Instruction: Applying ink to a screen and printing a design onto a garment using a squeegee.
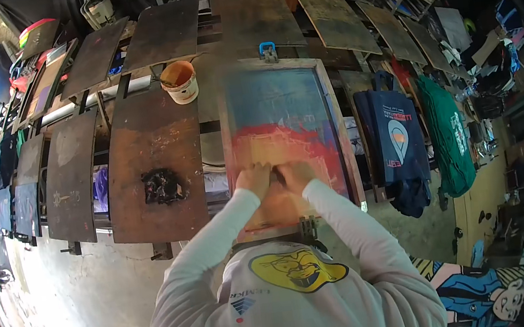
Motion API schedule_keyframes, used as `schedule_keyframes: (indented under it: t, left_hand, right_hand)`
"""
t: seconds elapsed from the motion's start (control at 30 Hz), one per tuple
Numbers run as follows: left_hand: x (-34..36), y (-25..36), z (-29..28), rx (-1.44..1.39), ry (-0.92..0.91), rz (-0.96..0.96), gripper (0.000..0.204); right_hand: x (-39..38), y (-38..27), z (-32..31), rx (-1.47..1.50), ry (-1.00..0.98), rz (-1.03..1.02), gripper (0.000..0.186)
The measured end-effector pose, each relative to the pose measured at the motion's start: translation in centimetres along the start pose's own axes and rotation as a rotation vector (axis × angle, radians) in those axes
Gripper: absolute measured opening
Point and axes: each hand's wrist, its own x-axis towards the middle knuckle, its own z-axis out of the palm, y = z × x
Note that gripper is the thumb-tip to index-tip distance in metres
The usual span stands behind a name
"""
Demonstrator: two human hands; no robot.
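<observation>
A wooden-framed printing screen (273, 99) lies before me, its mesh blue at the far part and smeared red and orange nearer. Over its near half, my left hand (255, 181) and my right hand (297, 175) are side by side, almost touching. Both have their fingers curled closed. A small dark bit shows between them, but the backs of my hands hide what they grip. At the screen's far edge sits a hinge clamp with a blue part (267, 50). Another metal clamp (308, 227) is at the near edge, close to my body.
Left of the screen, a dark board (151, 138) carries a crumpled black lump (162, 186). A paint-stained bucket (179, 83) stands at its far end. To the right hang a navy tote bag (396, 136) and green fabric (446, 132). More boards (162, 34) line the far side.
</observation>
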Motion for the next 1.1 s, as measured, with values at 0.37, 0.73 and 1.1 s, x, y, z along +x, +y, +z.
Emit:
schedule_keyframes:
  t: [0.37, 0.73, 1.1]
  left_hand:
    - [4.8, -1.8, -3.4, 0.011, -0.121, -0.041, 0.021]
    - [14.9, -6.7, -5.7, 0.032, -0.152, -0.077, 0.027]
    - [8.9, -3.6, -2.4, 0.03, -0.217, 0.041, 0.027]
  right_hand:
    - [5.6, 2.4, -2.5, 0.055, -0.058, -0.039, 0.019]
    - [15.7, 6.1, -2.7, -0.048, -0.041, 0.084, 0.032]
    - [8.9, 6.6, 1.4, 0.039, 0.034, -0.078, 0.03]
